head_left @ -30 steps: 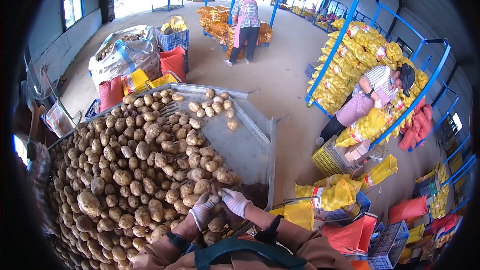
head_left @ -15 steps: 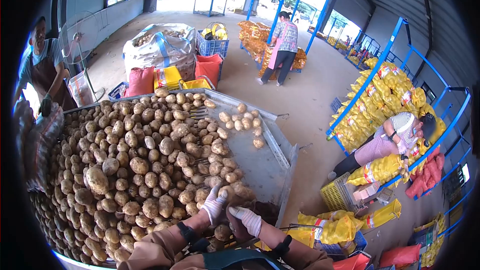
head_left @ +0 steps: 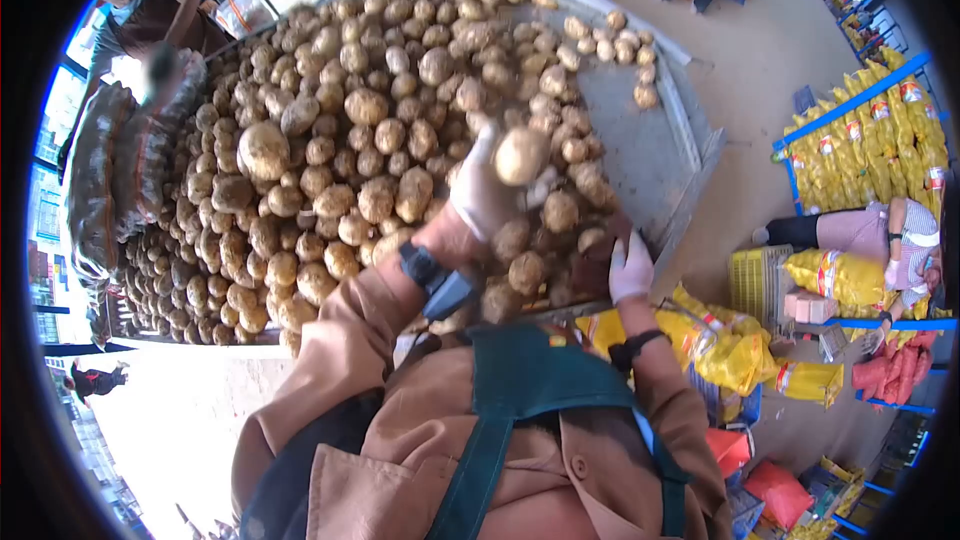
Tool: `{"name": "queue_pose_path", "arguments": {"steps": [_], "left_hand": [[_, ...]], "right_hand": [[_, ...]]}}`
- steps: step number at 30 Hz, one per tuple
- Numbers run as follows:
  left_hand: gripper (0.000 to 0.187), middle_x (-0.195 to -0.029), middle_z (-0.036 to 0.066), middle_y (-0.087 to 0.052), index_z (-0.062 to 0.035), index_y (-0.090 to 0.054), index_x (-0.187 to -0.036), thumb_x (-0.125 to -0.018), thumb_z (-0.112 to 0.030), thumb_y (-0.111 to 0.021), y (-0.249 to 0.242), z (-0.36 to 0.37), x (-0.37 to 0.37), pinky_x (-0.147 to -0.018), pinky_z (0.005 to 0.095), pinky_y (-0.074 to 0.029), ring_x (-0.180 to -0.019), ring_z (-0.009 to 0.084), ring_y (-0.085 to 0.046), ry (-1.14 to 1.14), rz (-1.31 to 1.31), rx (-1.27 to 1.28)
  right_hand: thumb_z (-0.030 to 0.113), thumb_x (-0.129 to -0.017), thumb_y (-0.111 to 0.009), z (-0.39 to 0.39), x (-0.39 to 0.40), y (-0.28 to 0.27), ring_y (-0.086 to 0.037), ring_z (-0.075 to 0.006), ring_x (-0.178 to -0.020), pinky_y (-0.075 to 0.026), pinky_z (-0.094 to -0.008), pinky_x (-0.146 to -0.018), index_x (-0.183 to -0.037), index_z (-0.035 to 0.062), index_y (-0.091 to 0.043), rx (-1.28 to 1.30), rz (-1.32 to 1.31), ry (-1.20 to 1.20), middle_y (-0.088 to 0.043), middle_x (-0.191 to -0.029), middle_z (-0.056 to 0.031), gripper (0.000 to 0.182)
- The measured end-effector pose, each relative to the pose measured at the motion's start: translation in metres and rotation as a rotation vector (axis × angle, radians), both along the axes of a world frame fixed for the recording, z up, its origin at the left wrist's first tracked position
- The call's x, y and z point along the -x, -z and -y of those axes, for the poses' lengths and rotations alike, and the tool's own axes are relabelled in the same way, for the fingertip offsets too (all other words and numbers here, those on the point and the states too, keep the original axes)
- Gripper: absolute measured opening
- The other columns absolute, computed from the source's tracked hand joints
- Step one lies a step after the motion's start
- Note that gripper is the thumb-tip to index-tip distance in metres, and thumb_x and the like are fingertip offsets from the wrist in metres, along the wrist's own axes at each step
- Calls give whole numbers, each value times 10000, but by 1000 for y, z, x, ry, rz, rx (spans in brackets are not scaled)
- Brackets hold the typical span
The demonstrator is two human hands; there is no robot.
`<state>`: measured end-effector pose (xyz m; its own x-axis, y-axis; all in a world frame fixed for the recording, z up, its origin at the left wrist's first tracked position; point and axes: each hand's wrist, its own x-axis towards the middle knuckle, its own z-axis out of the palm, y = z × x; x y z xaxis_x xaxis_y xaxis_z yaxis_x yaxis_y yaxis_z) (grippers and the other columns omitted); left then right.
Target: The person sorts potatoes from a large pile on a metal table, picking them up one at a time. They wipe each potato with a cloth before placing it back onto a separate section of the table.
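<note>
My left hand (head_left: 478,190), in a white glove, is over the potato heap with a pale potato (head_left: 521,156) gripped at its fingers; motion blurs both. Beneath and beside it, several blurred brown potatoes (head_left: 526,273) lie close to my body. My right hand (head_left: 631,272), also gloved, is at the near right corner of the table, its fingers closed on a dark reddish-brown, cloth-like piece (head_left: 598,268). What that piece belongs to is hard to make out. The large heap of soil-marked potatoes (head_left: 375,200) spreads to the left and away.
The metal table (head_left: 640,145) has a raised rim on the right, with a few small potatoes (head_left: 645,95) near it. Filled mesh sacks (head_left: 140,160) stand at the left, beside another person. Yellow sacks (head_left: 735,350) lie at right; a co-worker (head_left: 905,240) bends beyond them.
The view has tilted down toward my body. My left hand has moved away from my right and lifted a potato over the heap. My right hand stays by the dark reddish-brown piece.
</note>
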<state>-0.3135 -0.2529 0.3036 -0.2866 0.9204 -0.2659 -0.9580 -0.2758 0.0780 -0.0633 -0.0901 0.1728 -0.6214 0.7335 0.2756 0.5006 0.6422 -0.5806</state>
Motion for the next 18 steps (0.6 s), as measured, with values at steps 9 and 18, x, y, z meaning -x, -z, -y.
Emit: {"name": "queue_pose_path", "arguments": {"steps": [9, 18], "left_hand": [[457, -1203, 111, -617, -67, -529, -1282, -923, -317, -659, 5, -10, -69, -856, 415, -509, -1106, 294, -592, 68, -336, 35], [430, -1232, 125, -598, -84, -520, -1278, -944, -331, -629, -21, -9, -127, -905, 452, -472, -1117, 311, -573, 42, -192, 103]], "right_hand": [[214, -836, -659, -3, -53, 1, -518, -488, -1144, -427, -488, -1024, -1352, -39, -461, 57, 71, -297, -541, -1230, -318, 607], [195, -855, -646, -16, -60, 21, -527, -468, -1130, -437, -487, -996, -1358, 4, -447, 128, 53, -357, -545, -1238, -297, 574]]}}
